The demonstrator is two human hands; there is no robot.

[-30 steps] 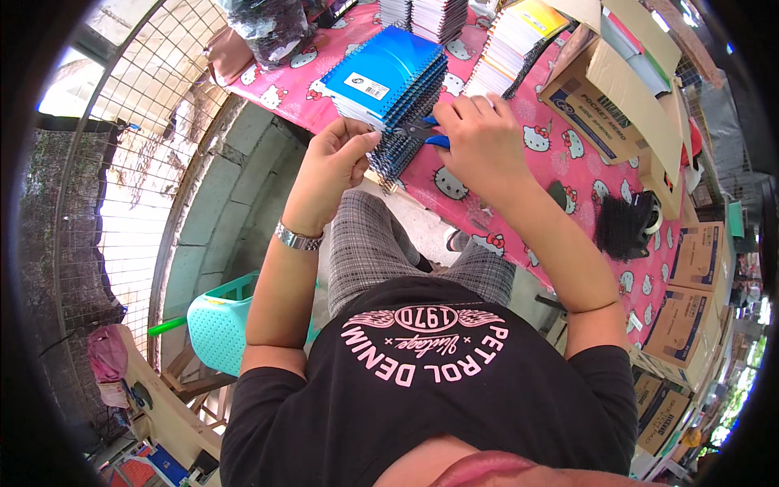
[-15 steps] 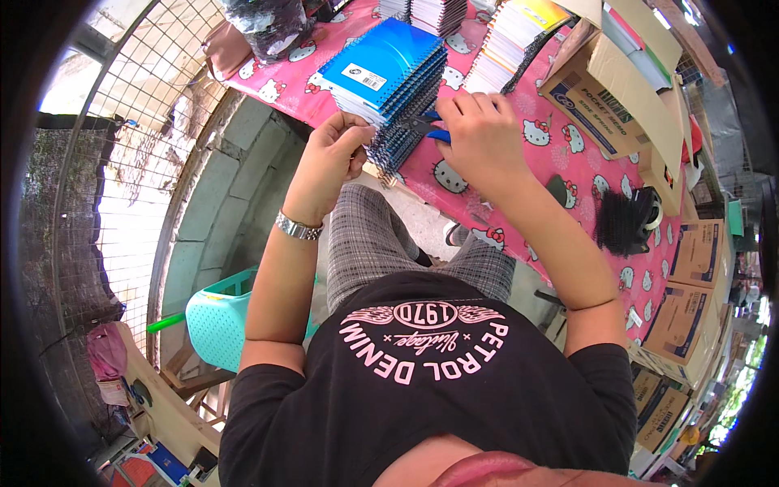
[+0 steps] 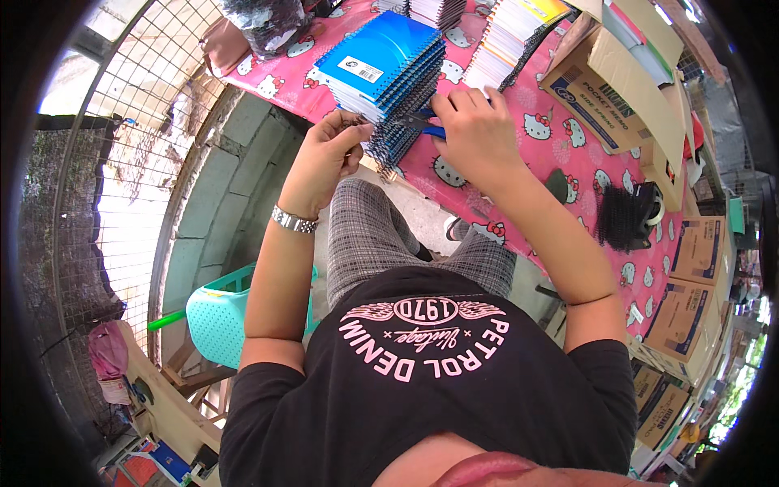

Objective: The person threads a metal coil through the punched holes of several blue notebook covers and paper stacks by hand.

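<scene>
Stack of blue spiral-bound notebooks (image 3: pixel 385 77), upper centre of frame, on pink-patterned worktop (image 3: pixel 519 162); wire spines facing hands. Left hand (image 3: pixel 324 158) pinching spiral end, right hand (image 3: pixel 475 134) clenched on blue-handled tool (image 3: pixel 428 126) at spines. One blue stack, two hands.

A pink tablecloth (image 3: pixel 519 174) with a cat print covers the table. A white notebook stack (image 3: pixel 513 32) sits at the far edge, open cardboard boxes (image 3: pixel 625 89) just right of it. Black coils (image 3: pixel 623 217) lie near the right edge. Below left, a teal plastic chair (image 3: pixel 221 318) stands beside a wire mesh fence (image 3: pixel 122 122).
</scene>
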